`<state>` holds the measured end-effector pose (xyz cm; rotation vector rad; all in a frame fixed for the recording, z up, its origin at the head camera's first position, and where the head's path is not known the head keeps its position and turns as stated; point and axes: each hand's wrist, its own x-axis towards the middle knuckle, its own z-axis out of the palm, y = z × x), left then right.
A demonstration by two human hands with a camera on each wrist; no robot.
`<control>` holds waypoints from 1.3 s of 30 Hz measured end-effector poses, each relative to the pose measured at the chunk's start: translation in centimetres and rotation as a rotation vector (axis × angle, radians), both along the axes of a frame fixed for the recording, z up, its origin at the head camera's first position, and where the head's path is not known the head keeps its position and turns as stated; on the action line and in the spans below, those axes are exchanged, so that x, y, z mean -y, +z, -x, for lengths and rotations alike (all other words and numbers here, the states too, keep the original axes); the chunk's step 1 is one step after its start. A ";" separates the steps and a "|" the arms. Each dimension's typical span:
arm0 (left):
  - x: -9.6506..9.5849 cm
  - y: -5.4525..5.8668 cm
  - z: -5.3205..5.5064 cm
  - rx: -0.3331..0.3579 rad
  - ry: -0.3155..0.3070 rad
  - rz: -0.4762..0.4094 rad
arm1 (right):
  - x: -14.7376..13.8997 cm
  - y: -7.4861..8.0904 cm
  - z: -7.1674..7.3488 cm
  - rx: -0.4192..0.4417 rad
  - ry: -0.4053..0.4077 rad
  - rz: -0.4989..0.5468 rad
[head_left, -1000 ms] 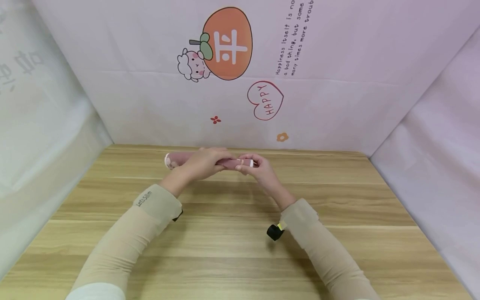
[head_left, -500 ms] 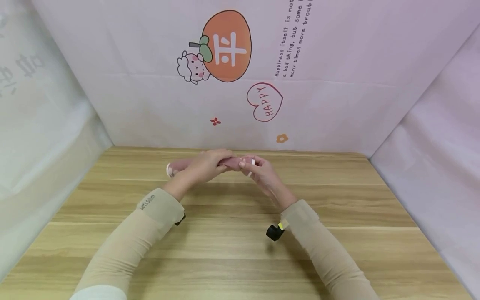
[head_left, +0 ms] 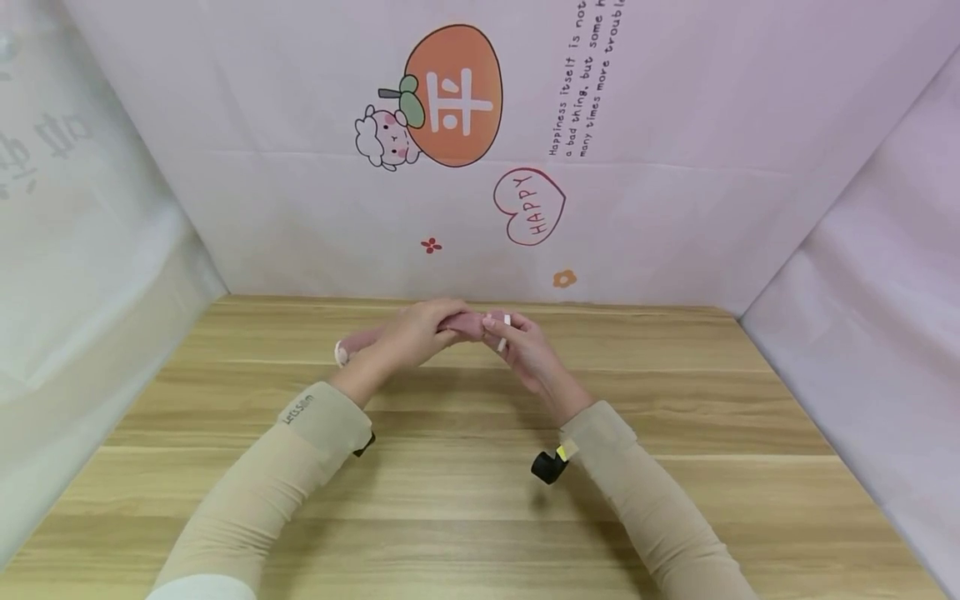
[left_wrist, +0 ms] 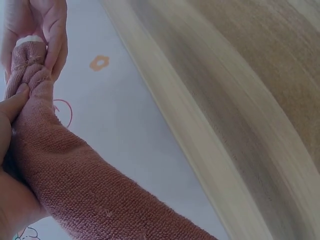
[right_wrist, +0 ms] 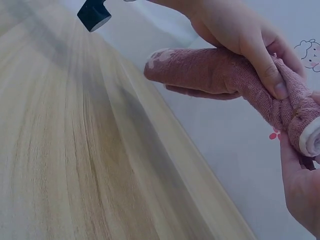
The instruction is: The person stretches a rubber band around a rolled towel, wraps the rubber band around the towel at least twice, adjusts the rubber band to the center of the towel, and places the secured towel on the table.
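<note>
A rolled mauve terry towel (head_left: 465,326) with white edging is held up near the back of the table. My left hand (head_left: 412,337) grips it around the middle, thumb along the roll. At its right end my right hand (head_left: 534,350) pinches the towel, with the thumb on top. The left wrist view shows the towel (left_wrist: 85,175) bending and creasing just before that end. In the right wrist view, the narrowed part of the towel (right_wrist: 200,72) lies under the left thumb, and the white spiral end faces the right palm. The left end of the roll tilts downward.
A wood-grain table (head_left: 465,500) spreads below both arms. A white cloth wall (head_left: 660,225) with printed cartoons and text rises right behind the hands, with more cloth at both sides. A small black wrist camera (head_left: 549,467) hangs from the right cuff.
The towel bends more, its left end sinking a little. My right thumb has shifted up onto the roll, and the white edge at the right end now slants down beside the fingers.
</note>
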<state>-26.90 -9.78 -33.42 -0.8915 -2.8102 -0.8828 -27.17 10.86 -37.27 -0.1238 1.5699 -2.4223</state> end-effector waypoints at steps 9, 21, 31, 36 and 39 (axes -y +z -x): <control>0.0 -0.8 0.1 -0.007 0.021 -0.009 | -0.1 -0.2 -0.1 -0.066 0.006 -0.008; -0.1 -0.7 0.0 -0.040 0.001 0.003 | -1.2 0.0 0.3 -0.104 0.093 -0.074; 0.1 -0.4 -0.4 -0.087 -0.004 0.084 | -2.3 0.2 0.2 -0.116 0.203 -0.198; 0.0 -0.6 -0.5 -0.087 -0.021 0.066 | -2.4 0.4 0.1 -0.116 0.159 -0.218; 0.0 -0.6 -0.5 -0.072 -0.030 0.050 | -2.6 0.4 0.1 -0.124 0.144 -0.215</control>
